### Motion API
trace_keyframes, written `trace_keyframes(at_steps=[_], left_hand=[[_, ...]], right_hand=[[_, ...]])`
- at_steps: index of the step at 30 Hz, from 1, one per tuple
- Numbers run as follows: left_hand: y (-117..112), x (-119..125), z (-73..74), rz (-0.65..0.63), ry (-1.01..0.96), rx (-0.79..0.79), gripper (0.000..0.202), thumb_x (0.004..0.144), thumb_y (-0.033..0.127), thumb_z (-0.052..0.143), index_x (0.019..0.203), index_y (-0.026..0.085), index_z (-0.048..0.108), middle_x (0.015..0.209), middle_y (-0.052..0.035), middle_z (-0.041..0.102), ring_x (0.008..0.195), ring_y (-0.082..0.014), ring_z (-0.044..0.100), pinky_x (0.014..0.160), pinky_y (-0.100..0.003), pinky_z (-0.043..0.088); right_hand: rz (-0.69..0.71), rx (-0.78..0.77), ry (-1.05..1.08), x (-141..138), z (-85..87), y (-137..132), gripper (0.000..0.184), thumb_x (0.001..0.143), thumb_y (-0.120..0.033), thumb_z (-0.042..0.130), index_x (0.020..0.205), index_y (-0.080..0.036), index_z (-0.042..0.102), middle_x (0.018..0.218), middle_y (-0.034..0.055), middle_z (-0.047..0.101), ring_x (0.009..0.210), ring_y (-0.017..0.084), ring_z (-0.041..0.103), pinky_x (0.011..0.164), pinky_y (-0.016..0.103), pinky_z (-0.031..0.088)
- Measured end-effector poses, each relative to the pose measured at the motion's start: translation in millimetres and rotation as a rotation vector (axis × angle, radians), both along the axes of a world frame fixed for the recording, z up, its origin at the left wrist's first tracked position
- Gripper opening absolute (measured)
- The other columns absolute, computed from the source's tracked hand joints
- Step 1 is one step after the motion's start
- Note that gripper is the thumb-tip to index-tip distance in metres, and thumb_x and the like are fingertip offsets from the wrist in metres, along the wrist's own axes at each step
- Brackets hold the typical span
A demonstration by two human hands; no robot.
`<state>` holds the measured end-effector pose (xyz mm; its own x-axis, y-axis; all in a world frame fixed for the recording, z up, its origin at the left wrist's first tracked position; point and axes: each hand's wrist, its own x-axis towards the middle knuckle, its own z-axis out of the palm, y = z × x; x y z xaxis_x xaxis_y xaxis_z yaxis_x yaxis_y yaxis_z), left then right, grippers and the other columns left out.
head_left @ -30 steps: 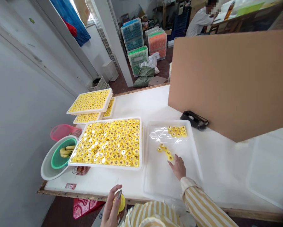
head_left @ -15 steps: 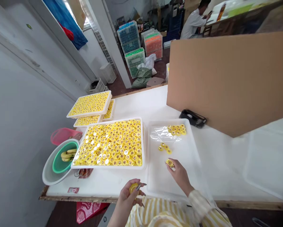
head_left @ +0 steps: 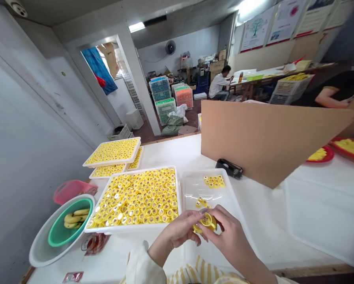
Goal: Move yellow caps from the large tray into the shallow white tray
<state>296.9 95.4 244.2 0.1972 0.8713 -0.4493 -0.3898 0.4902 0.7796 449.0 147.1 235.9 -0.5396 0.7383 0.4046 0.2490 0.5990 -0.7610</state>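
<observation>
Both forearms come in from the near edge and meet at centre. The left hand (head_left: 179, 230) lies palm half-up, fingers curled toward the right. The right hand (head_left: 228, 236) shows its back, with the wrist angled left and the fingers bent down.

Both hands are closed in a narrow pinch on one yellow cap (head_left: 206, 220), fingertips on its rim from either side. A second yellow bit sits just below-left of it, touching — can't tell if it is a separate piece.

The cap is round, so it has no real long axis. Its open face tilts up and toward the camera. It is held over the near end of the nearly bare white tray (head_left: 221, 197), above the tray floor and not resting on it.

A few loose caps (head_left: 214, 181) lie at that tray's far end, with more mid-tray. The full tray (head_left: 129, 228) of yellow caps is just to the left, touching or nearly so. Stacked trays (head_left: 108, 163) sit far left.

The bowl (head_left: 37, 252) with bananas (head_left: 73, 219) is at the near left corner of the surface (head_left: 265, 213). A cardboard sheet (head_left: 268, 138) stands at the far right.
</observation>
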Motion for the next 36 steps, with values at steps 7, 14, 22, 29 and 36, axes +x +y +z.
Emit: trace_keyframes(at_steps=[7, 14, 22, 29, 36], left_hand=[[-1, -4, 17.0, -0.066, -0.102, -0.007, 0.05, 0.056, 0.056, 0.084, 0.077, 0.013, 0.068, 0.058, 0.0027, 0.058, 0.041, -0.0057, 0.046, 0.039, -0.019, 0.034], [-5, -5, 19.2, -0.003, -0.178, -0.102, 0.053, 0.048, 0.056, 0.086, 0.074, 0.016, 0.064, 0.058, 0.0041, 0.056, 0.043, -0.0068, 0.045, 0.043, -0.02, 0.031], [-5, -6, 23.7, -0.036, -0.246, -0.13, 0.056, 0.05, 0.062, 0.083, 0.072, 0.013, 0.065, 0.058, 0.0023, 0.055, 0.045, -0.007, 0.043, 0.043, -0.02, 0.024], [-15, -8, 20.1, 0.003, -0.235, 0.011, 0.049, 0.056, 0.053, 0.087, 0.08, 0.014, 0.069, 0.062, 0.0009, 0.057, 0.042, -0.0055, 0.045, 0.04, -0.018, 0.031], [-50, 11, -28.6, 0.348, -0.105, -0.087, 0.041, 0.063, 0.047, 0.085, 0.075, 0.012, 0.068, 0.063, -0.0015, 0.061, 0.046, -0.0055, 0.048, 0.043, -0.017, 0.035]], right_hand=[[0.021, 0.107, 0.017, -1, 24.9, -12, 0.006, 0.081, -0.017, 0.062, 0.085, -0.021, 0.06, 0.079, 0.0014, 0.057, 0.071, 0.015, 0.061, 0.062, 0.024, 0.05], [0.112, 0.045, 0.034, 2, 42.1, -12, 0.021, 0.082, -0.019, 0.063, 0.101, -0.022, 0.059, 0.083, 0.001, 0.059, 0.066, 0.014, 0.056, 0.054, 0.022, 0.047], [0.154, 0.102, 0.104, 3, 52.3, -9, 0.01, 0.087, -0.02, 0.06, 0.096, -0.022, 0.062, 0.074, -0.0016, 0.053, 0.06, 0.011, 0.051, 0.054, 0.021, 0.045], [0.32, -0.033, 0.064, 7, 35.3, -4, 0.026, 0.092, -0.024, 0.056, 0.117, -0.025, 0.061, 0.084, 0.001, 0.055, 0.072, 0.012, 0.057, 0.064, 0.022, 0.048], [0.405, -0.515, -0.018, 11, -53.9, -18, 0.054, 0.087, -0.041, 0.064, 0.136, -0.029, 0.045, 0.098, 0.0016, 0.063, 0.082, 0.014, 0.061, 0.078, 0.029, 0.052]])
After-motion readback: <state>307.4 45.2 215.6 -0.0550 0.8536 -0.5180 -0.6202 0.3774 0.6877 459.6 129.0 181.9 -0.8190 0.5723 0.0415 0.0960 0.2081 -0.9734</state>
